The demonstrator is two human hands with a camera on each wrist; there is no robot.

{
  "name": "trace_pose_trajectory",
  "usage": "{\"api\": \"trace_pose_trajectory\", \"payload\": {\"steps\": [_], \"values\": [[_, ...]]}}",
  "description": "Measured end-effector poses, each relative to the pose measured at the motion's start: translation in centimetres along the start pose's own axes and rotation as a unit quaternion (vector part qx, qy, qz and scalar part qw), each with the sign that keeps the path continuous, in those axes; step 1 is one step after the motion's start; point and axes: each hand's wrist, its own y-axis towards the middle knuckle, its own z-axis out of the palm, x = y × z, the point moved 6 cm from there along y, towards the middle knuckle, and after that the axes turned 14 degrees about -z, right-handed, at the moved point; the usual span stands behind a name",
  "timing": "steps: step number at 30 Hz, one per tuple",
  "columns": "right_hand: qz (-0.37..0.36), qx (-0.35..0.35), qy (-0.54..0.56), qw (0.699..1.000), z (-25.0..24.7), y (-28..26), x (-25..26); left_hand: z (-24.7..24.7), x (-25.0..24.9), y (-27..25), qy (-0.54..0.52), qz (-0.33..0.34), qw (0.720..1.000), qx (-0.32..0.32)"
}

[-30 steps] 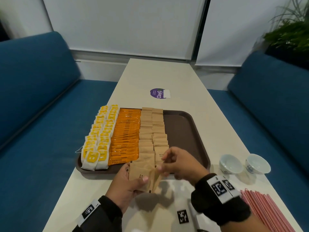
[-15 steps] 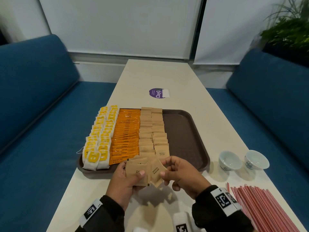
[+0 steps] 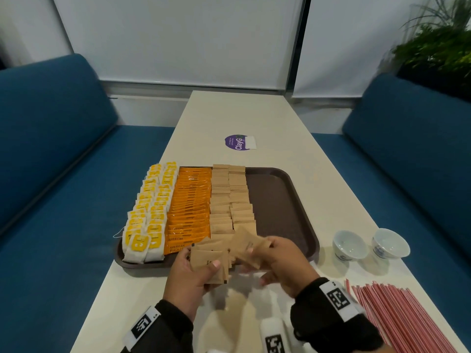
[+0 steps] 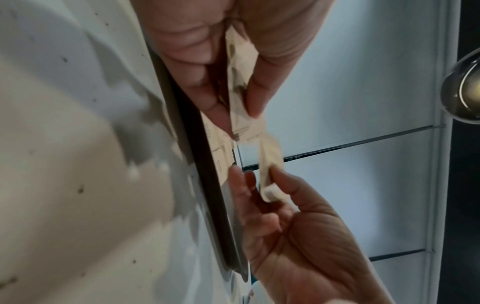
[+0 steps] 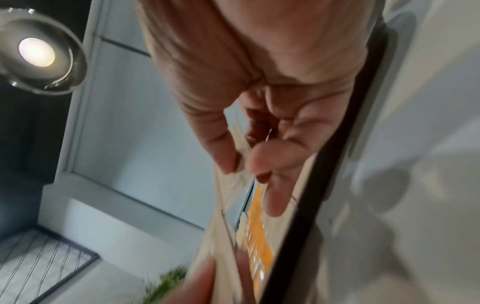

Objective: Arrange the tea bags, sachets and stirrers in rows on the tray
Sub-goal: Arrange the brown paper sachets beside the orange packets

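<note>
Left hand gripped a small stack of brown sachets over the near rim of the brown tray in the head view I was watching, thumb pressed on the top packet, while my right hand pinched a single brown sachet just beside that stack. On the tray lay two rows of yellow tea bags at the left edge, a row of orange sachets next to them, and two rows of brown sachets touching the orange ones; the right part of the tray showed bare brown plastic. Red-striped stirrers lay on the white table at my right, well apart from the tray, with two small white cups between them and the tray's corner. From the left wrist, I saw the left hand clamped on the brown stack between thumb and fingers, and the right hand holding a sachet by its edge, the dark tray rim behind. From the right wrist, blurred, the right hand had thumb and forefinger closed together on a pale packet edge, orange sachets visible below beside the tray's rim.
</note>
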Motion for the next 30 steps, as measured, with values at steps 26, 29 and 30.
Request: {"api": "trace_pose_trajectory", "payload": {"steps": [26,29,30], "values": [[-0.047,0.004,-0.428,0.903,-0.6,8.2,0.1,-1.2,0.8,0.7,0.006,-0.061,0.998,0.005],[-0.044,0.008,-0.406,0.913,-0.6,8.0,-0.2,-1.1,0.7,0.8,0.000,-0.069,0.998,0.009],[-0.046,0.005,-0.392,0.919,-0.7,7.8,-0.3,-1.1,0.7,0.8,0.000,-0.070,0.998,0.009]]}}
